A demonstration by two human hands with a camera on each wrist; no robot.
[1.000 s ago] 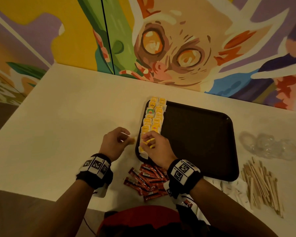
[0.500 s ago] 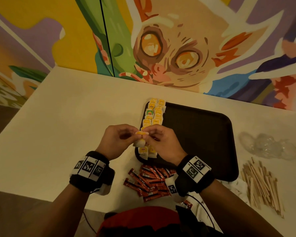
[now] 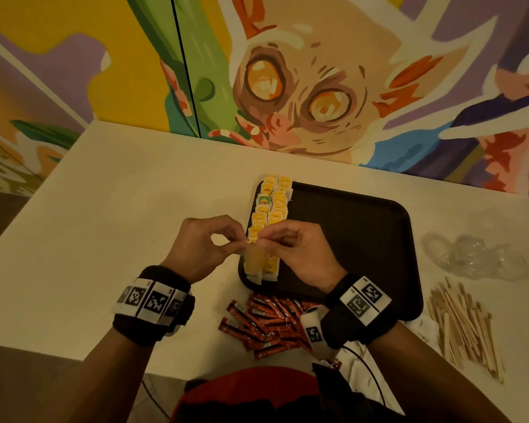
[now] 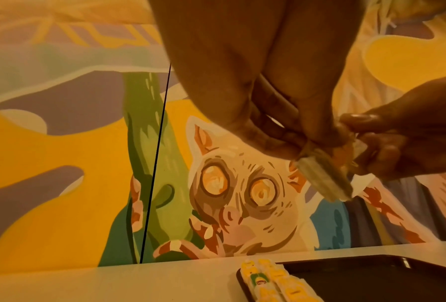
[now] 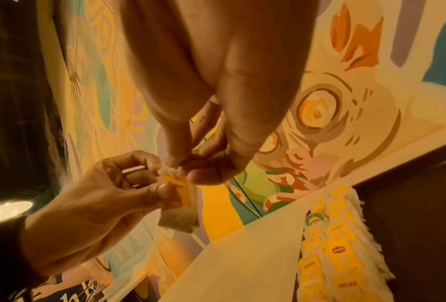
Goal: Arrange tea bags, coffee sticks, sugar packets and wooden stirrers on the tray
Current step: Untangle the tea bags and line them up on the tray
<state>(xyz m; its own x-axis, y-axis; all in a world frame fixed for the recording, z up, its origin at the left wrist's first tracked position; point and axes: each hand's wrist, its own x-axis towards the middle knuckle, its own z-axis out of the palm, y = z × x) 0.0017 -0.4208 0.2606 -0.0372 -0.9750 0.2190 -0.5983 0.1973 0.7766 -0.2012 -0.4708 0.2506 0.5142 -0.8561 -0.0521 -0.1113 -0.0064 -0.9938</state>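
Both hands hold one tea bag (image 3: 253,260) just above the near-left corner of the dark tray (image 3: 351,239). My left hand (image 3: 239,243) pinches its top from the left and my right hand (image 3: 264,239) pinches it from the right. In the left wrist view the tea bag (image 4: 325,175) hangs tilted below the fingertips. The right wrist view shows its yellow tag (image 5: 181,189) between the two pinches. Two rows of yellow-tagged tea bags (image 3: 272,203) lie along the tray's left edge. Red coffee sticks (image 3: 263,322) are piled in front of the tray, and wooden stirrers (image 3: 461,325) lie to its right.
White sugar packets (image 3: 422,326) lie partly under my right forearm. Crumpled clear plastic (image 3: 477,254) sits right of the tray. The painted wall runs right behind the table's far edge. The table's left edge drops off beyond my left hand.
A second ago the hands worked low at the tray's left edge, slightly apart. They have come together and lifted one tea bag, which now hangs between both pinches.
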